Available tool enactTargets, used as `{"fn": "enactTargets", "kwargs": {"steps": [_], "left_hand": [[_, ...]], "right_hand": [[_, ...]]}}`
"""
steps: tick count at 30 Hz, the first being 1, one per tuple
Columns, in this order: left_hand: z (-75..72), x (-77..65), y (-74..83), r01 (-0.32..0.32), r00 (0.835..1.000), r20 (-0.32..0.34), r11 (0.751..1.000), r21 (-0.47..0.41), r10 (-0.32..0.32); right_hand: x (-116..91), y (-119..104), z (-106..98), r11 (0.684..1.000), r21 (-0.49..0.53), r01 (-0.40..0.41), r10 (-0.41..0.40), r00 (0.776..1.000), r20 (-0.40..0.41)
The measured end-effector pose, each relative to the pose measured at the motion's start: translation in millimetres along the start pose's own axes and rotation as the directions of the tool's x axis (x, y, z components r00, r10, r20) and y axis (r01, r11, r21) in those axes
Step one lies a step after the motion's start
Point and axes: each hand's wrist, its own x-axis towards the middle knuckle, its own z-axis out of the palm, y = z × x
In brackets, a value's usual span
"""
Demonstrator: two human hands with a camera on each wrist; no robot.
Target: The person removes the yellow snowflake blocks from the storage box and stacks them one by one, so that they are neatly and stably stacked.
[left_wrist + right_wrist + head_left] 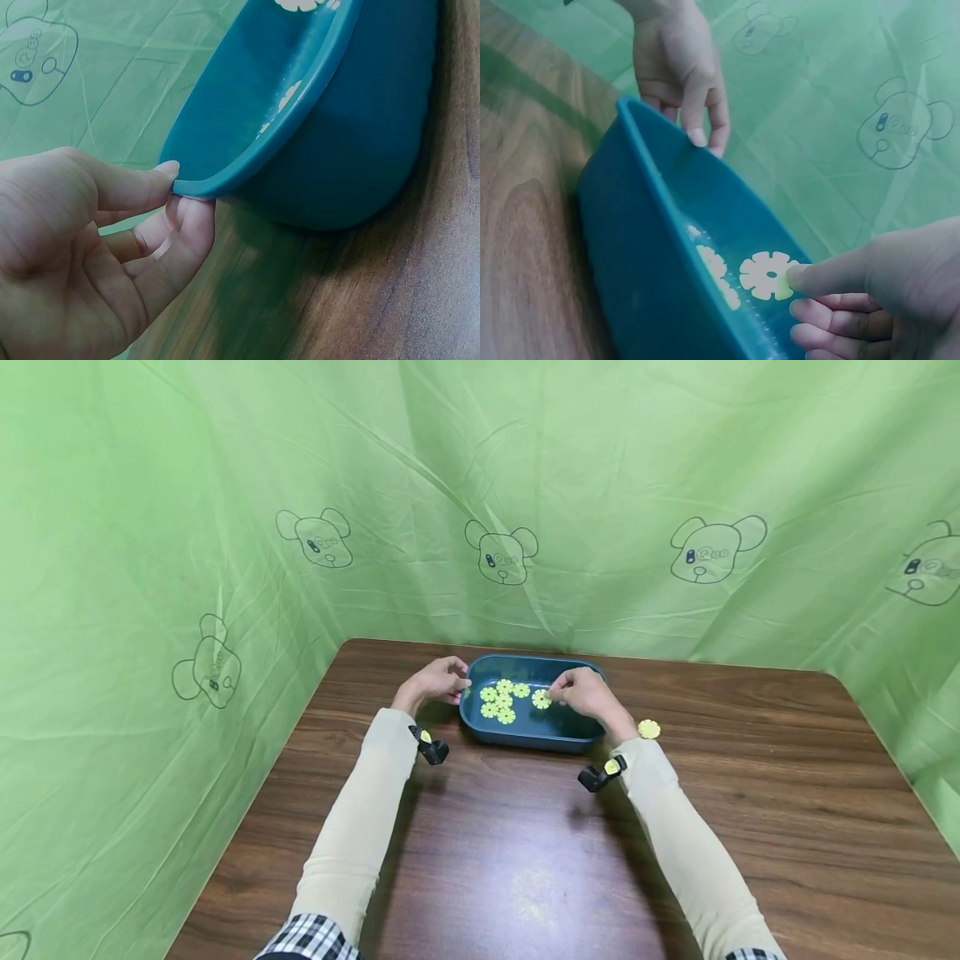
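Note:
A dark blue plastic basin stands on the table, with several yellow flower-shaped notched discs lying in its left half. My left hand pinches the basin's left rim between thumb and fingers, the thumb on the inner side. Over the basin's right part, my right hand pinches one yellow disc by its edge; the disc has a small hole at its centre. One more yellow disc lies on the table to the right, beside my right wrist.
The brown wood-grain table carries the basin near its far edge. Green cloth printed with bear-head drawings hangs behind and along both sides. Each wrist wears a black strap with a small camera.

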Motion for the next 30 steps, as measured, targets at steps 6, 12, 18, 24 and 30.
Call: {"fn": "enactTargets", "kwargs": {"steps": [6,12,18,24,30], "left_hand": [[-0.2,0.2,-0.1,-0.001,1.0,0.002,1.0,0.004,0.001],[0.1,0.5,-0.4,0.002,1.0,0.001,1.0,0.001,-0.002],[-0.1,1.4,-1.4,-0.003,1.0,-0.001,1.0,0.019,0.003],[0.7,0.9,0.4,-0.011,1.0,-0.008,1.0,0.015,0.011],[0.8,1.0,-0.1,0.0,1.0,-0.007,1.0,0.015,0.0]], "right_hand": [[-8.7,-0.4,-10.6,1.0,-0.01,0.022,-0.022,0.999,-0.042],[-17.4,4.7,-20.8,0.999,0.013,0.03,-0.029,0.997,-0.071],[-29.5,8.7,-31.6,0.999,0.04,0.031,-0.026,0.994,-0.109],[-40.6,12.8,-39.8,0.994,0.101,0.043,-0.028,0.989,-0.147],[-48.3,24.1,-45.0,0.985,0.173,-0.003,0.028,0.989,-0.145]]}}
